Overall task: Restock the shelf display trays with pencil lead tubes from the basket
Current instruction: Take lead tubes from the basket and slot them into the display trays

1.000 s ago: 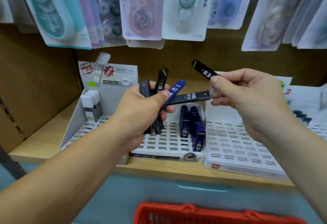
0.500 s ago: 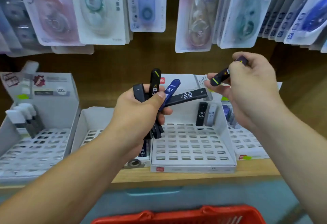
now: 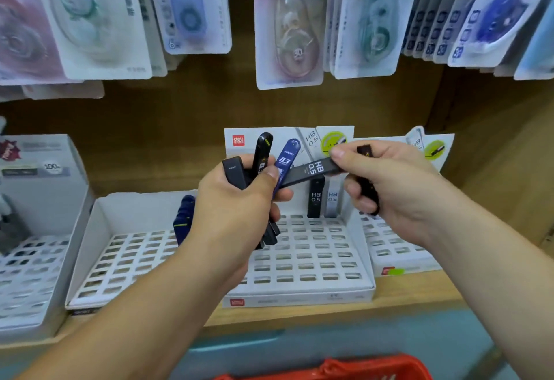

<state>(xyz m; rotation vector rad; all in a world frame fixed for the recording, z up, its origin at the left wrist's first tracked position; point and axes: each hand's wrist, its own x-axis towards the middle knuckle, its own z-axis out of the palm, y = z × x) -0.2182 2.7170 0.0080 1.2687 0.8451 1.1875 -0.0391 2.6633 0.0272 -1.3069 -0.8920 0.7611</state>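
One HB tube (image 3: 311, 171), tilted up rightward, gripped by left fingers (image 3: 271, 174) and right fingers (image 3: 340, 154).

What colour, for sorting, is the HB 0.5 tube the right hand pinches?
Black tube, white lettering; head view.

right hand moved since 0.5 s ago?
Yes. Against the tray's header card, the right hand has come down and left; it now pinches the end of the HB 0.5 tube held in the left hand.
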